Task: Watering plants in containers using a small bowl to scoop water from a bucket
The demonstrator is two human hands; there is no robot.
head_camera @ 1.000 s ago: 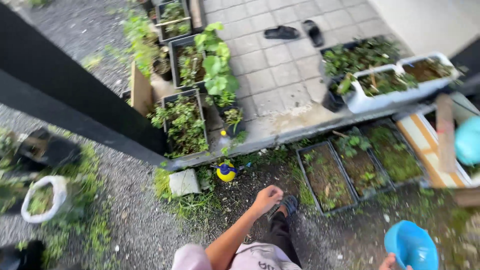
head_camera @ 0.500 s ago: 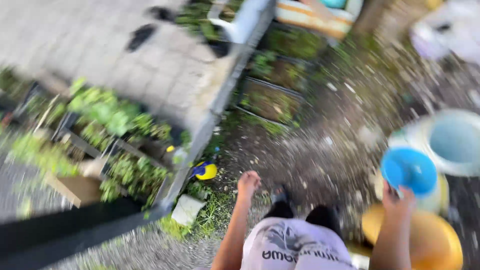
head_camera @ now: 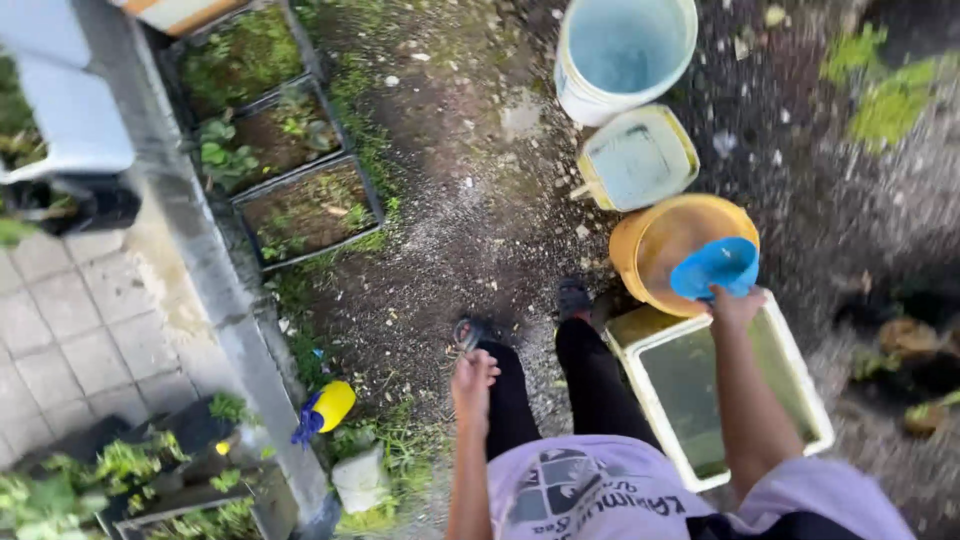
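Note:
My right hand (head_camera: pixel 735 306) grips the handle of a blue plastic scoop (head_camera: pixel 715 267), held over a round yellow bucket (head_camera: pixel 668 248) with murky water in it. Just below my arm stands a white rectangular tub (head_camera: pixel 652 385) filled with greenish water. My left hand (head_camera: pixel 471 378) hangs by my side with its fingers loosely curled and nothing in it, above my dark trouser leg and sandalled foot.
A white bucket (head_camera: pixel 621 53) and a pale square tub (head_camera: pixel 635 160) stand farther ahead. Black planting trays (head_camera: pixel 308 208) with seedlings line a concrete kerb (head_camera: pixel 210 280) at left. A yellow and blue spray bottle (head_camera: pixel 327 408) lies by the kerb, near a small white block (head_camera: pixel 358 480).
My view has swung round from the paved patio and plant trays to the buckets on the dirt. My right hand has carried the blue scoop over the yellow bucket.

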